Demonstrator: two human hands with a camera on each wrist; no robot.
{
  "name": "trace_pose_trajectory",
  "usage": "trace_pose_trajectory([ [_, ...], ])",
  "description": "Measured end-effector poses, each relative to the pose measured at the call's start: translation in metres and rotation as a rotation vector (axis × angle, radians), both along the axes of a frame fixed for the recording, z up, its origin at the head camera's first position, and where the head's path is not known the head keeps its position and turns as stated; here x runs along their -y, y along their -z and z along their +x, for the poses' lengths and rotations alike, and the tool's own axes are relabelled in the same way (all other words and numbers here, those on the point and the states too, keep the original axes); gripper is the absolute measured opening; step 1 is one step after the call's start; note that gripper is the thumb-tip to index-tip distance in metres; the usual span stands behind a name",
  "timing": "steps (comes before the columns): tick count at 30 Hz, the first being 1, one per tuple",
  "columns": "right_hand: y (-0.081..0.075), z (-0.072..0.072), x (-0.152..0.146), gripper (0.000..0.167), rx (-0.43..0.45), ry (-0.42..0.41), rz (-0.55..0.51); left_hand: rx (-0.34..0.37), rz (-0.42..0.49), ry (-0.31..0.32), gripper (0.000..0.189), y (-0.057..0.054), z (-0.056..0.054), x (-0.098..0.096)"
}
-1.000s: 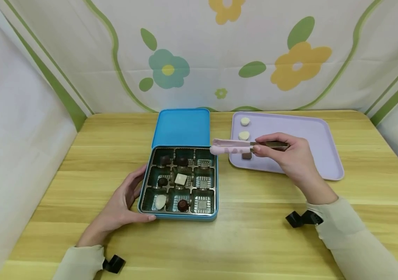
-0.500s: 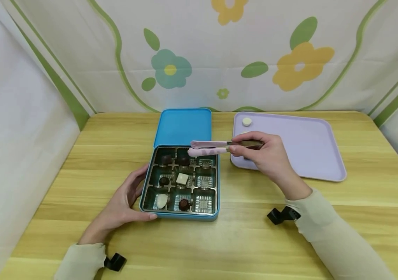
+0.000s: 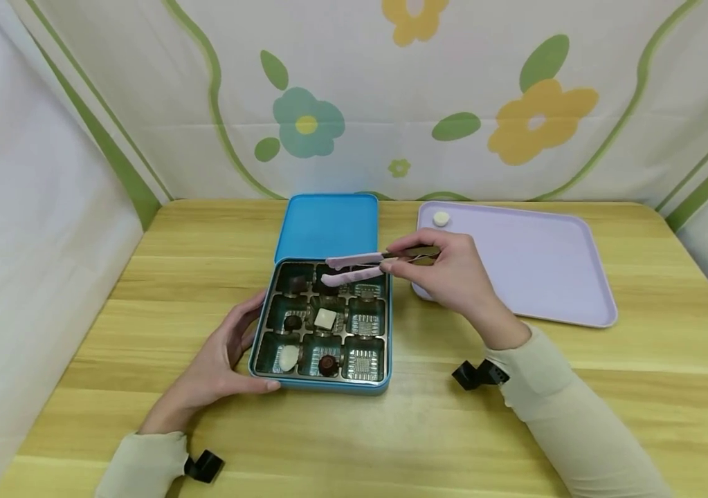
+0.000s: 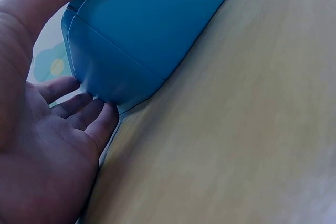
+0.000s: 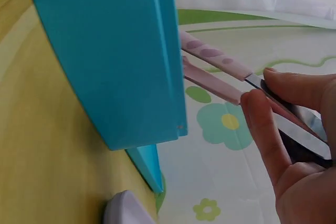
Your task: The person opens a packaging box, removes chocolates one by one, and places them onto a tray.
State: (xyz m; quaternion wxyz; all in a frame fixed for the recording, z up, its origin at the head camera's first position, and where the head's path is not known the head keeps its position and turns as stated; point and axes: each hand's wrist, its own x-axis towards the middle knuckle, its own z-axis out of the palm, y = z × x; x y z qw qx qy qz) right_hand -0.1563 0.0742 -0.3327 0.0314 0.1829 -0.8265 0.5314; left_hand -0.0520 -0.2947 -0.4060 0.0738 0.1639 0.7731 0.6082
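Observation:
My left hand [image 3: 219, 360] holds the near left corner of an open blue tin [image 3: 385, 370], thumb along its front, fingertips against its left side [image 4: 121, 51]. My right hand [image 3: 447, 273] pinches a pair of tongs [image 3: 354, 261] with pink tips and metal handles. The tips stand apart over the tin's back row, partly covering the top middle compartment; I see nothing held between them. In the tin's divided liner sit a white square chocolate [image 3: 325, 318], a white oval one [image 3: 288, 357], a dark fluted one [image 3: 328, 365], a small dark round one [image 3: 292, 322] and a dark one [image 3: 297, 284] at back left.
A lilac tray [image 3: 547, 270] lies at the back right, one white piece [image 3: 441, 218] showing in its far left corner; my right hand hides part of its left side. The blue lid [image 3: 329, 225] lies behind the tin. A patterned curtain [image 3: 378, 90] hangs behind the wooden table [image 3: 428, 429].
My right hand has carried the tongs left, from the tray's edge to above the tin's back row, and their tips are slightly wider apart. My left hand stays at the tin's corner.

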Motion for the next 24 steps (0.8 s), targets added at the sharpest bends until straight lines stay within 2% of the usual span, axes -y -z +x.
trace_pose_trajectory([
  [6, -0.011, -0.002, 0.007, 0.015, -0.073, -0.033, 0.114, 0.0, -0.003, 0.007, 0.128, 0.001, -0.002, -0.003],
  [10, -0.022, -0.002, 0.018, 0.014, -0.058, -0.072, 0.212, 0.004, -0.003, 0.014, 0.128, -0.001, -0.003, -0.004],
  [15, -0.031, -0.003, 0.033, 0.012, -0.039, -0.172, 0.307, 0.011, 0.009, 0.024, 0.128, -0.001, -0.001, -0.006],
  [18, -0.03, -0.004, 0.034, 0.008, -0.035, -0.175, 0.285, 0.005, 0.011, 0.023, 0.129, 0.0, 0.0, -0.006],
  [24, -0.021, -0.009, 0.013, 0.007, 0.034, -0.083, 0.138, -0.003, 0.001, 0.011, 0.128, 0.001, 0.0, -0.006],
])
